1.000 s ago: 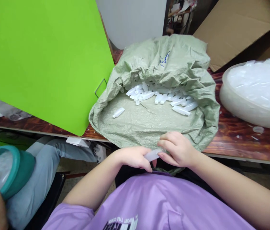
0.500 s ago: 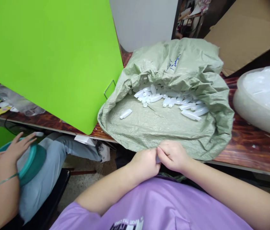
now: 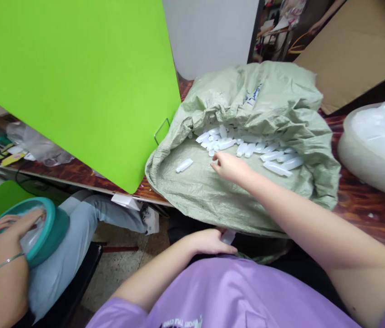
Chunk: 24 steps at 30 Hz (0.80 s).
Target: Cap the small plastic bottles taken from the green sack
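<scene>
A pale green woven sack lies open on the wooden table, with several small white plastic bottles heaped inside and one lone bottle apart at the left. My right hand reaches into the sack, fingers loosely spread, just short of the heap and holding nothing. My left hand stays close to my body below the table edge, closed around a small white bottle.
A big bright green board leans at the left. A white tub covered in plastic stands at the right, cardboard behind it. At lower left another person's hands rest on a teal basin.
My right hand left the bottle that both hands held and reached forward into the sack. My left hand kept the bottle near my body. The other person's hands settled on the basin.
</scene>
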Tool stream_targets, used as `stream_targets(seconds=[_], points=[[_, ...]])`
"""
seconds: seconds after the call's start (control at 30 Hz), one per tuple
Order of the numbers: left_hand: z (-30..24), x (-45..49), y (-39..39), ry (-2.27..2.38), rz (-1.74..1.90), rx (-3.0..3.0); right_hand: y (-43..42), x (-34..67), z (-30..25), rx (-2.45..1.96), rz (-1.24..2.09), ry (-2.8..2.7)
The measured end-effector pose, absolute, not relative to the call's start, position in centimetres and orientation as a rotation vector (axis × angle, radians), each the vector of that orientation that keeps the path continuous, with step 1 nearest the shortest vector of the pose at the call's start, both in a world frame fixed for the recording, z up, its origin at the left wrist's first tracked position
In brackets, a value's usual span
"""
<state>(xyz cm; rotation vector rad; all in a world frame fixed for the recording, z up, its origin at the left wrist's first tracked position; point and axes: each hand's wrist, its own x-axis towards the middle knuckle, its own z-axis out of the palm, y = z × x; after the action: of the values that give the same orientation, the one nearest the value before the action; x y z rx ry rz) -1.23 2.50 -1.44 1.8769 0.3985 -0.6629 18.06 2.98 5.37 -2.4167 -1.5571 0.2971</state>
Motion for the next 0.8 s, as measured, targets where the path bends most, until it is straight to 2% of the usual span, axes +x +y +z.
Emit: stream_targets(seconds=[0.1, 0.2, 0.27, 0.33, 0.43, 0.53, 0.73, 0.8], points=[[-0.4, -1.0, 2.8, 0.235, -0.663, 1.931, 6.5, 19.6, 4.3, -2.459, 0.197, -1.581], [3.2, -1.6, 4.5, 0.036, -0.799, 1.874, 8.3, 20.2, 3.3, -2.450, 0.189, -1.667], [5.8, -1.9, 6.4, 0.034, -0.737, 1.779, 8.8, 20.6, 2.8, -2.444, 0.219, -1.703], [7.6, -1.4, 8.6, 0.256, -0.427, 1.962, 9.1, 21.2, 2.4, -2.446, 0.250, -1.700], [7.8, 0.6, 12.1, 0.828, -0.009, 2.588, 8.9, 21.9, 2.0, -2.449, 0.276, -1.642], [6.1, 3.2, 15.3, 1.135, -0.010, 2.800, 7.7, 22.1, 2.1, -2.426, 0.295, -1.583], [4.5, 6.8, 17.7, 1.117, -0.114, 2.750, 1.7, 19.8, 3.7, -2.289, 0.349, -1.504], [5.0, 7.0, 16.7, 1.056, -0.038, 2.683, -0.9, 18.8, 4.1, -2.187, 0.442, -1.393]])
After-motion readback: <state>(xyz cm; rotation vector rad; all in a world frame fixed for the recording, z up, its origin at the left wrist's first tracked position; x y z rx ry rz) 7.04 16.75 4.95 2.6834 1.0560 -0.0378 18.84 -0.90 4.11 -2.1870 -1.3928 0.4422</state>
